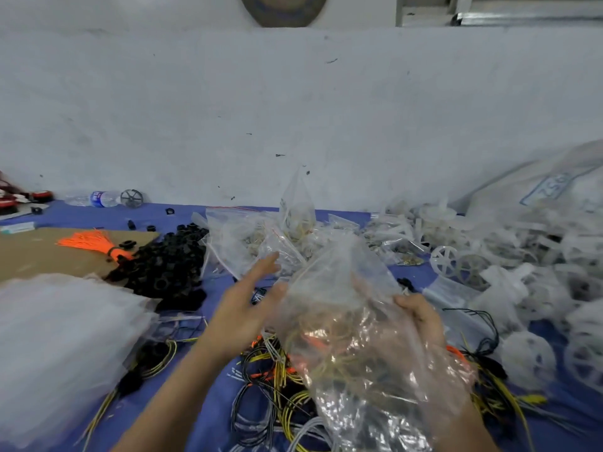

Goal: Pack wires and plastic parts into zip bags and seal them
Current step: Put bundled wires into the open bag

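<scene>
Wires [270, 386] in yellow, black and grey are lying tangled on a blue sheet [215, 402], right below both hands. The right hand [421, 318] is gripping a large clear bag [359, 321] by its side, fingers curled into the crumpled plastic; thin looped strands are showing through it, too blurred to name. The left hand [248, 305] is holding nothing, its fingers straight and spread, just beside the bag and pointing at a heap of zip bags [241, 236] farther back. Black parts [166, 259] are piled to the left of that heap, with an orange bundle [88, 241] lying on cardboard [32, 252] beside them. White wheels [443, 259] and other white plastic pieces are crowding the right side. A bottle [94, 198] is lying by the wall at far left.
</scene>
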Demonstrator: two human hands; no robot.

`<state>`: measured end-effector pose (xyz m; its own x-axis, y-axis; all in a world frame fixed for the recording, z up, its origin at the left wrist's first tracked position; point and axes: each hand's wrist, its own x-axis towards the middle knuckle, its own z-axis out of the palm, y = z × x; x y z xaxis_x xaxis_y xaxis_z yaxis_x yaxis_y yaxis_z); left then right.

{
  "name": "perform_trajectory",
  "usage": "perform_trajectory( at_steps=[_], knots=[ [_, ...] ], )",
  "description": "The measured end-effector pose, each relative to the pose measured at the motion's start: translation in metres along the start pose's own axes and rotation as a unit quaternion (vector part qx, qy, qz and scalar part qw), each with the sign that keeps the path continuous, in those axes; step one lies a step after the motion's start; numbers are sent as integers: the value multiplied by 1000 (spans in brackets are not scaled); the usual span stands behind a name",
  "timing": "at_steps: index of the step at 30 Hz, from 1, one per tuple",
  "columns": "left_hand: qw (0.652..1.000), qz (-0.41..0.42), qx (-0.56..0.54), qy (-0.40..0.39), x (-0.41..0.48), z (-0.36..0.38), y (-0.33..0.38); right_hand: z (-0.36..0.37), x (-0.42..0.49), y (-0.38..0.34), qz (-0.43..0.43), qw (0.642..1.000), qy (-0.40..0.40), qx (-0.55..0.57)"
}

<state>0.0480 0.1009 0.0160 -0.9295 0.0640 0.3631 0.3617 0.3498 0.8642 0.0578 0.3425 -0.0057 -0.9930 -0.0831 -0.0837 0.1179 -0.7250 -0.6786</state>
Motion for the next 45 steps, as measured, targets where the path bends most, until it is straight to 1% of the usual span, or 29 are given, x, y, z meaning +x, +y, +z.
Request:
perform_trajectory(
  at_steps=[1, 2, 3, 4, 5, 6, 7, 8, 9, 11, 12, 14, 16, 17, 18, 19, 20, 23, 25, 27, 29, 32, 34, 36, 40, 45],
  knots=[
    [999, -6, -24, -45, -4, 30, 7, -2, 0, -1, 1, 1000, 0, 6],
    [998, 8, -46, -47, -7, 47, 3, -7, 2, -2, 5, 1000, 11, 11],
    [997, 14, -76, -24, -8, 60, -4, -8, 4, -3, -3, 999, 30, -12],
    [995, 7, -102, 20, -7, 64, -10, -11, 7, -4, -5, 999, 35, -22],
    [990, -7, -129, 57, -7, 63, -21, -12, 8, -6, 5, 1000, 30, -7],
    [984, -15, -162, 77, -9, 62, -26, -12, 9, -5, 15, 999, 34, -4],
    [980, -21, -178, 83, -12, 63, -30, -15, 12, -4, 15, 998, 53, -6],
    [980, -27, -181, 82, -14, 64, -32, -14, 13, -3, -2, 997, 75, -5],
    [978, -28, -190, 83, -15, 62, -36, -19, 17, 0, -13, 995, 95, 19],
    [968, -38, -224, 104, -15, 55, -44, -24, 18, 4, 12, 992, 83, 92],
    [961, -44, -238, 136, -14, 52, -45, -24, 17, 5, 18, 992, 57, 109],
    [937, -56, -248, 241, -12, 49, -50, -26, 17, 5, -4, 990, 18, 138],
    [902, -69, -221, 365, -10, 47, -55, -25, 18, 6, -48, 984, 8, 172],
    [883, -67, -214, 413, -9, 44, -57, -23, 17, 6, -62, 984, 11, 169],
    [868, -61, -215, 444, -8, 40, -58, -21, 18, 7, -71, 985, 13, 156],
    [859, -55, -213, 462, -6, 37, -60, -20, 19, 8, -75, 988, 13, 135],
    [860, -51, -201, 467, -5, 36, -60, -21, 21, 10, -81, 990, 6, 116],
    [884, -59, -163, 434, -10, 43, -54, -18, 23, 13, -87, 995, 5, 38],
    [909, -65, -163, 377, -19, 55, -48, -14, 21, 16, -89, 996, -15, -7],
    [940, -65, -178, 284, -27, 64, -39, -9, 18, 20, -85, 994, -44, -54],
    [958, -48, -217, 183, -32, 70, -28, -4, 14, 22, -66, 989, -92, -93],
    [969, -12, -240, 51, -39, 79, -17, 7, 5, 22, -9, 974, -189, -122],
    [971, 2, -239, 8, -43, 83, -13, 12, 1, 21, 12, 964, -221, -148],
    [973, 4, -230, -10, -45, 83, -13, 15, 0, 21, 6, 966, -199, -164],
    [977, 21, -210, -24, -44, 81, -14, 16, 3, 25, -21, 980, -114, -161],
    [981, 36, -188, -40, -44, 82, -13, 19, 4, 30, -23, 984, -34, -176]
  ],
)
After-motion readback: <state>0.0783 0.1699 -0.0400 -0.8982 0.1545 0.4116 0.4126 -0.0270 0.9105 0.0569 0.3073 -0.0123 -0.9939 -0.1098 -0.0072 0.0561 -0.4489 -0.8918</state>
